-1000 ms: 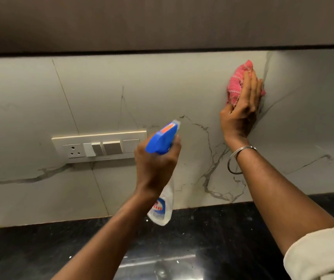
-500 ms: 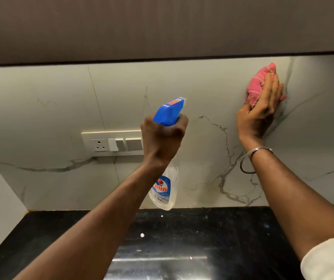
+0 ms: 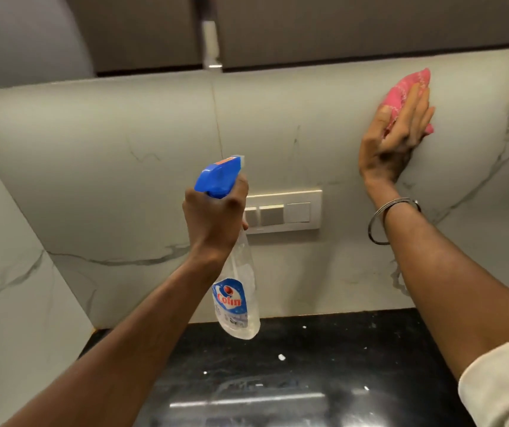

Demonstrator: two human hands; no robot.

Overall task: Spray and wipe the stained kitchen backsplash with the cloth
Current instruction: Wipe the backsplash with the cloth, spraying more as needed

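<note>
Backsplash (image 3: 124,143): one pale marble-look wall with grey veins, filling the middle from 9 to 3 o'clock; a vertical seam runs down it near 12 o'clock.
Cabinets (image 3: 339,26): two dark door fronts across the top, split by one narrow gap at 12 o'clock.
Countertop (image 3: 324,349): one glossy black slab along 6 o'clock, with a few white flecks on it.
Arms: two, both bare; the right one ends in one pale rolled sleeve (image 3: 499,383) at 4 o'clock.
Switch plate (image 3: 290,211): one cream panel at centre, partly hidden behind the left hand.
Spray bottle (image 3: 238,291): one, clear with a blue trigger head and a blue and red label, hanging nearly upright at centre; colourless liquid inside, level hard to judge.
Left hand (image 3: 213,217): fingers closed tightly round the bottle's neck, nozzle aimed at the wall.
Right hand (image 3: 398,140): at 2 o'clock, palm flat and fingers stretched out side by side, pressing the cloth to the wall.
Cloth (image 3: 404,87): one, pink, bunched under the right hand's fingers, high on the backsplash just below the cabinets.
Bangle (image 3: 382,223): one thin metal ring, loose on the right wrist.
</note>
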